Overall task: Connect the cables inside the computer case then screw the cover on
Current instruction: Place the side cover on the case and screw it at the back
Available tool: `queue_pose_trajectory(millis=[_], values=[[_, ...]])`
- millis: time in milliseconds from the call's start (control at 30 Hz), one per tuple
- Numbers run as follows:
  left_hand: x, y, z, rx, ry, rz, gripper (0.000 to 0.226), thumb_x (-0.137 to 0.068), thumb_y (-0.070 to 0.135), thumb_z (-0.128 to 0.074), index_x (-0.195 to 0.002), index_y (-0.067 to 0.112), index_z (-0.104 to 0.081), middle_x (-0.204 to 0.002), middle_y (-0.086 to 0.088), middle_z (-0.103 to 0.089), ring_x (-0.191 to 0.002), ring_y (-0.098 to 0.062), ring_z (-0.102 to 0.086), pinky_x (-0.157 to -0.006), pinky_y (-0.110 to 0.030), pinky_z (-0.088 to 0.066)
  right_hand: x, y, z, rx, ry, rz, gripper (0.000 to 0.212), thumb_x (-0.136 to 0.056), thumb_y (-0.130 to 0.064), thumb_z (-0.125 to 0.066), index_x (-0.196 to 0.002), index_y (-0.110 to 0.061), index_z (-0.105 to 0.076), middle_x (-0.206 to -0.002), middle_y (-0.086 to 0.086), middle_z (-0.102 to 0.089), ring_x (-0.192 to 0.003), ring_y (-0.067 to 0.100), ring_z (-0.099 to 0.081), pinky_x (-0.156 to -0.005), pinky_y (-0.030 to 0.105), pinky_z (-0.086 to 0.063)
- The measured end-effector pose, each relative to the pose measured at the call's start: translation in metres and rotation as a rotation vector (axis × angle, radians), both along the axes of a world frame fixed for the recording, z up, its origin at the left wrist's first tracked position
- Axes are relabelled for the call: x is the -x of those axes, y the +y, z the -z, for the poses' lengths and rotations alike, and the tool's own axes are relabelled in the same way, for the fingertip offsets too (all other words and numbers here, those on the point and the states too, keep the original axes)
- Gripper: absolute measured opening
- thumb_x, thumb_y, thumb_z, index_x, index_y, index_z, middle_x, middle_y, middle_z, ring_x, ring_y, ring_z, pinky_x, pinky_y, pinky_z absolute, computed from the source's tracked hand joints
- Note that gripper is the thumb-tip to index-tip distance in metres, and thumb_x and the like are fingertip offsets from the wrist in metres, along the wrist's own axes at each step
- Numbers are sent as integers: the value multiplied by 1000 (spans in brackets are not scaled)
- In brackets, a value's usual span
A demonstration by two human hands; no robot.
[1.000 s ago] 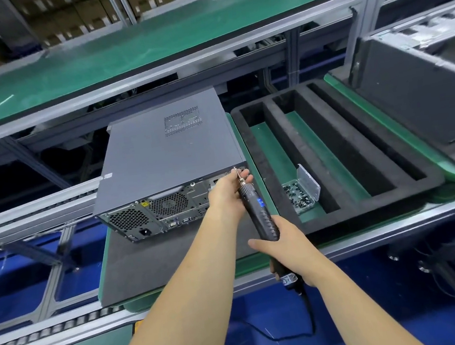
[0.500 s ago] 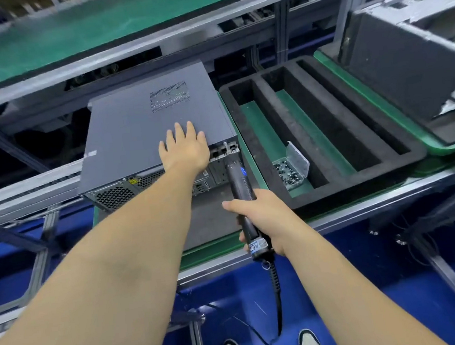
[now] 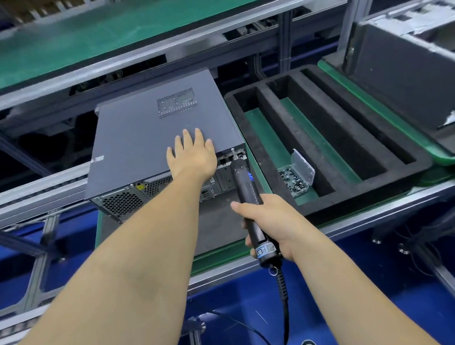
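A grey computer case (image 3: 143, 130) lies flat on a dark mat, its cover on top and its rear panel toward me. My left hand (image 3: 192, 155) rests flat on the cover near the rear edge, fingers straight. My right hand (image 3: 265, 219) grips a black electric screwdriver (image 3: 247, 195). The driver's tip touches the upper right corner of the rear panel, just right of my left hand. A small clear box of screws (image 3: 295, 177) sits open in the foam tray to the right.
A black foam tray (image 3: 274, 117) with long slots lies right of the case. Another dark case (image 3: 408, 83) leans on a green pallet at the far right. A green conveyor belt (image 3: 121, 23) runs behind. The screwdriver's cord hangs toward the blue floor and my shoes.
My left hand left the screwdriver tip and went flat onto the cover. The right hand keeps the driver at the rear panel's corner. The view tilted downward.
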State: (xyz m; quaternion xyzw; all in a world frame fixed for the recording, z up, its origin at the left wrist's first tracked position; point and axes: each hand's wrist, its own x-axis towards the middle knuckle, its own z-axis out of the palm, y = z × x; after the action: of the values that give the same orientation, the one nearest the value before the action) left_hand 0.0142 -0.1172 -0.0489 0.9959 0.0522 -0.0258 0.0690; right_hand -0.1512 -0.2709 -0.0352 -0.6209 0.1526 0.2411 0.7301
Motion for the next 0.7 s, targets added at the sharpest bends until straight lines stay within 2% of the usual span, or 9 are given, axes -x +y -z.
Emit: queue_pose_trajectory(millis=[100, 200, 333, 500, 600, 700], values=[[1, 0, 0, 1, -11, 4, 58, -104, 43, -9, -159, 26, -6, -167, -3, 1, -153, -25, 2, -122, -49, -1, 0, -1, 1, 71, -23, -17, 35, -92, -33, -72, -109, -9, -53, -84, 11, -58, -44, 19, -56, -45, 32, -51], [2, 0, -1, 6, -14, 5, 57, -104, 43, -9, -159, 26, -7, -167, -3, 1, -153, -25, 2, -122, -49, -1, -1, -1, 2, 48, -11, -6, 33, -92, -31, -72, -109, -10, -53, -83, 11, -58, -44, 19, -56, -45, 32, -51], [1, 0, -1, 8, -5, 6, 58, -104, 44, -9, -159, 26, -7, -167, -3, 1, -153, -25, 3, -122, -50, 0, 2, 4, 8, 213, -77, 7, 31, -90, -33, -71, -105, -14, -52, -88, 9, -54, -54, 22, -55, -47, 28, -51], [0, 0, -1, 22, 0, -1, 58, -104, 45, -10, -159, 27, -6, -167, -2, 2, -153, -24, 3, -122, -49, 0, 9, 5, 11, 33, 34, 27, 31, -94, -45, -63, -102, -16, -54, -79, 10, -59, -43, 22, -56, -46, 33, -51], [0, 0, 2, 29, -20, -2, 58, -103, 45, -10, -159, 27, -7, -167, -2, 1, -153, -24, 3, -122, -49, 0, 14, 5, 18, -4, 29, 50, 36, -95, -47, -61, -104, -13, -53, -74, 9, -60, -45, 26, -56, -46, 33, -50], [1, -2, 4, 36, -56, -2, 58, -103, 45, -10, -159, 27, -9, -167, -1, -2, -153, -24, 1, -122, -48, -2, 21, 2, 25, -9, -9, 108, 32, -94, -46, -62, -98, -16, -55, -70, 6, -61, -50, 28, -56, -49, 35, -51]])
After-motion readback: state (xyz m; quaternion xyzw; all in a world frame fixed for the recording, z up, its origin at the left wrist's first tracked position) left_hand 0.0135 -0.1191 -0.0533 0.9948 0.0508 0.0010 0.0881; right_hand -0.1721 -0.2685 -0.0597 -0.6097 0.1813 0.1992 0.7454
